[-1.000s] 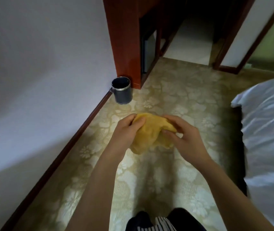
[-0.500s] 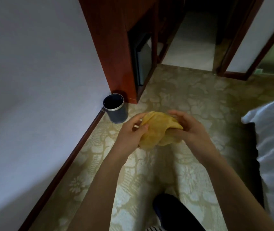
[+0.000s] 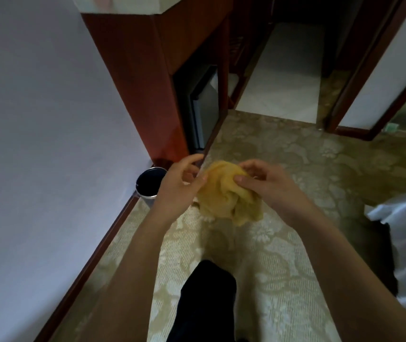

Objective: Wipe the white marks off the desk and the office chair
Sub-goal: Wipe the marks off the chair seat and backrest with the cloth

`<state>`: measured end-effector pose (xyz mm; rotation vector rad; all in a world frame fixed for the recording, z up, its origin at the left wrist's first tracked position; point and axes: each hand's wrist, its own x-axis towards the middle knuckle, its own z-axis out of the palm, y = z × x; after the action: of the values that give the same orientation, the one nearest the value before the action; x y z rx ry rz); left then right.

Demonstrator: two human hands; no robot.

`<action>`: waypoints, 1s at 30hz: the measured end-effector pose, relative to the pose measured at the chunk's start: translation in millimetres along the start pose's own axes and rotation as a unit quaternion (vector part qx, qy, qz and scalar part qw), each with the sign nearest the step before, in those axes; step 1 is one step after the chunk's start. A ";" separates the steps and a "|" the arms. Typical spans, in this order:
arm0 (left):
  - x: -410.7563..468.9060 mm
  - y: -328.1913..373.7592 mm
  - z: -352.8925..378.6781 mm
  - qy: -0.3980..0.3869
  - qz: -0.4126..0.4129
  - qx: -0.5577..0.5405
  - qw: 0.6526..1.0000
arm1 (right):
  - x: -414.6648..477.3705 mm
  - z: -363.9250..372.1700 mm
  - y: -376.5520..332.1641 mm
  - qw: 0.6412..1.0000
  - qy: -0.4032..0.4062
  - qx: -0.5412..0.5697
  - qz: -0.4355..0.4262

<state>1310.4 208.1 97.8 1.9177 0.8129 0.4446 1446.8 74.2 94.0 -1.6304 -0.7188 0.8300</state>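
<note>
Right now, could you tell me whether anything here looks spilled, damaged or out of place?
Nothing stands out. The bin stands upright by the wall, the carpet shows no spill, and the cloth is simply bunched in the right hand, with the left hand beside it.

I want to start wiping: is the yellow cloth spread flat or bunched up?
Bunched up: the yellow cloth hangs in crumpled folds, pinched by the right hand.
</note>
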 end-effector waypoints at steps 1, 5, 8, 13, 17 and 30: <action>22.7 -3.6 8.6 0.034 -0.033 -0.030 0.998 | 22.6 -4.4 -1.2 0.999 0.020 0.043 0.017; 81.5 -12.7 40.3 -0.030 -0.212 -0.185 0.959 | 94.9 -19.4 -13.6 0.985 0.067 0.151 0.055; 119.3 -6.4 50.3 -0.139 -0.237 -0.279 0.920 | 137.9 -25.4 -25.6 0.983 0.099 0.148 0.048; 211.1 11.5 47.3 -0.080 -0.161 -0.313 0.933 | 213.0 -21.8 -38.9 0.983 0.145 0.109 0.016; 260.6 12.7 40.8 -0.058 -0.134 -0.260 0.955 | 259.7 -25.4 -42.4 0.990 0.099 0.094 -0.033; 432.6 62.4 -0.6 -0.021 -0.035 -0.153 0.987 | 466.2 -107.3 -86.4 0.976 -0.169 -0.009 -0.137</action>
<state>1639.2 493.3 137.8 1.6058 0.7362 0.4572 1797.2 409.8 124.7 -1.3769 -1.1658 0.9082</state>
